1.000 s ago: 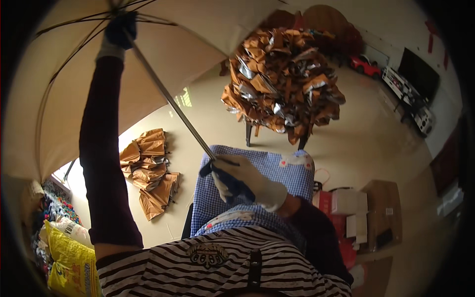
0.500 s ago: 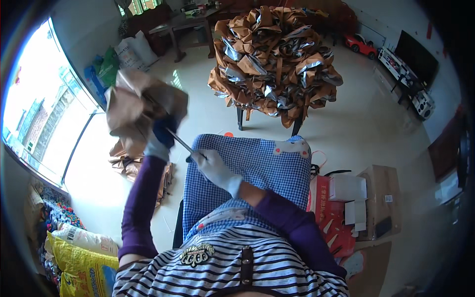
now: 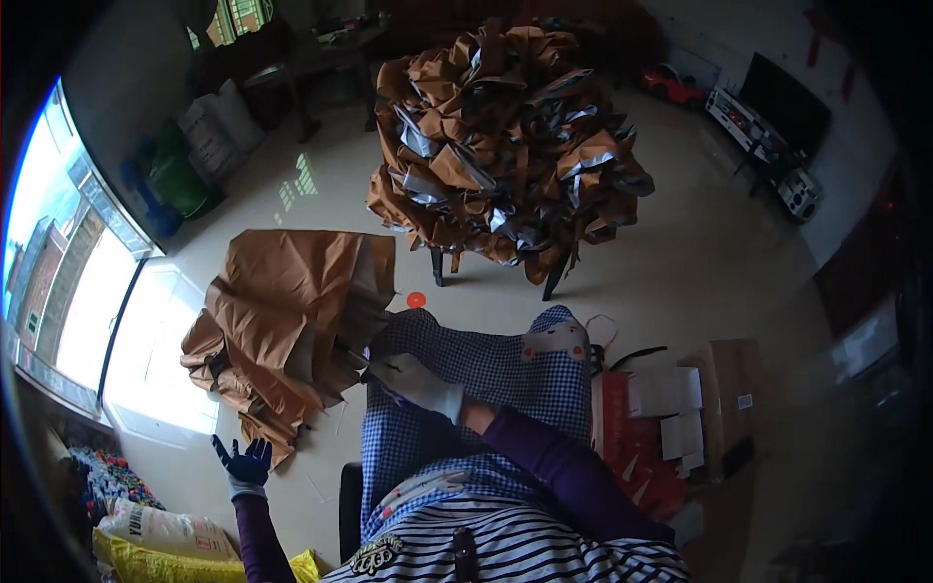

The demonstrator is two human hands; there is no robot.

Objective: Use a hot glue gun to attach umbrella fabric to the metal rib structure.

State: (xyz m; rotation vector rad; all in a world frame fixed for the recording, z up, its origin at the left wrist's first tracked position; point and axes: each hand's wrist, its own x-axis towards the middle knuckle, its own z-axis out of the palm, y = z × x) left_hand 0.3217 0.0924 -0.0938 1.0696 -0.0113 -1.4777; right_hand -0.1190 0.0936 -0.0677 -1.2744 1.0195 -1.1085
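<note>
My left hand [image 3: 243, 464], in a glove with a dark blue palm, is raised at the lower left with its fingers spread and nothing in them. Closed above my lap is my right hand [image 3: 413, 384], in a white glove. Its fingers are wrapped round a thin metal tool, of which little more than a glint shows; the exact kind is hidden. Just left of that hand, a large creased brown fabric piece [image 3: 301, 291] hangs or falls spread out, over other brown fabric [image 3: 267, 428] on the floor. Whether the right hand touches the fabric, I cannot tell.
A big heap of brown, silver-lined fabric pieces [image 3: 505, 155] sits on a dark-legged stand ahead. Blue checked cloth [image 3: 466, 418] covers my lap. Cardboard and white boxes [image 3: 734, 398] stand at right, sacks [image 3: 165, 534] at lower left. An orange disc [image 3: 416, 300] lies on the floor.
The brown fabric piece has left my left hand and spread out lower down. My left hand has drawn back toward me and opened. My right hand stays near my lap. The view has darkened.
</note>
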